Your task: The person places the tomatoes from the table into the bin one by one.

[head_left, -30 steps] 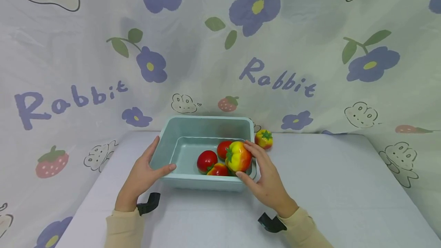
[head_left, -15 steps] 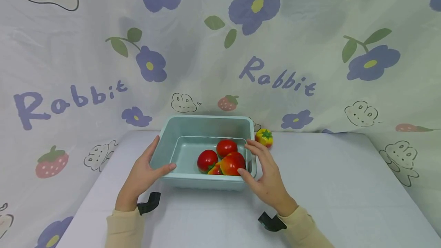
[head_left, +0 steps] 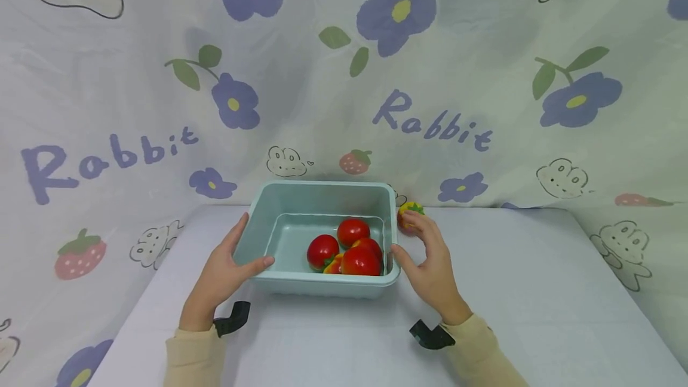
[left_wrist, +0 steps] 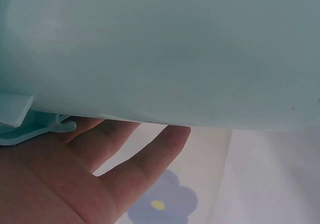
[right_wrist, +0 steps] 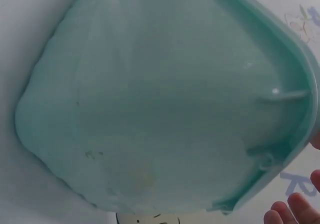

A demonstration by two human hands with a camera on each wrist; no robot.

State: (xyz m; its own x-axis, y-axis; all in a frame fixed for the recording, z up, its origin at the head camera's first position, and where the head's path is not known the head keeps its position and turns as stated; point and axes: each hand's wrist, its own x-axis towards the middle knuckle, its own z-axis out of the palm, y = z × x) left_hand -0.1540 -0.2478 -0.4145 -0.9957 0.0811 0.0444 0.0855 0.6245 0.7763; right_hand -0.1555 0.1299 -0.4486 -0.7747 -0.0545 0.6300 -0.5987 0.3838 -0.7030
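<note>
A pale blue-green plastic bin (head_left: 290, 286) stands on the table. My left hand (head_left: 223, 276) grips its left front corner, thumb over the rim and fingers along the outer side; the left wrist view shows the fingertips against the bin wall (left_wrist: 165, 59). Inside lie a red tomato (head_left: 323, 251), another tomato (head_left: 353, 231), and a mostly red bell pepper (head_left: 362, 260) overlapping a yellow-and-red pepper (head_left: 333, 265). Off the right rim my right hand (head_left: 434, 276) is relaxed and holds nothing, its fingers in front of a yellow-and-red bell pepper (head_left: 404, 209) standing outside the bin, partly hidden.
The white tabletop (head_left: 537, 291) extends to the right and in front of the bin. Close behind it hangs a cloth backdrop (head_left: 317, 106) with flowers, rabbits and lettering. Black wrist mounts (head_left: 432, 335) sit by both sleeves.
My right hand released a yellow-and-red bell pepper, which dropped and rolled among the others in the bin. The hand then moved right, out over the rim toward the outside pepper. My left hand stayed put.
</note>
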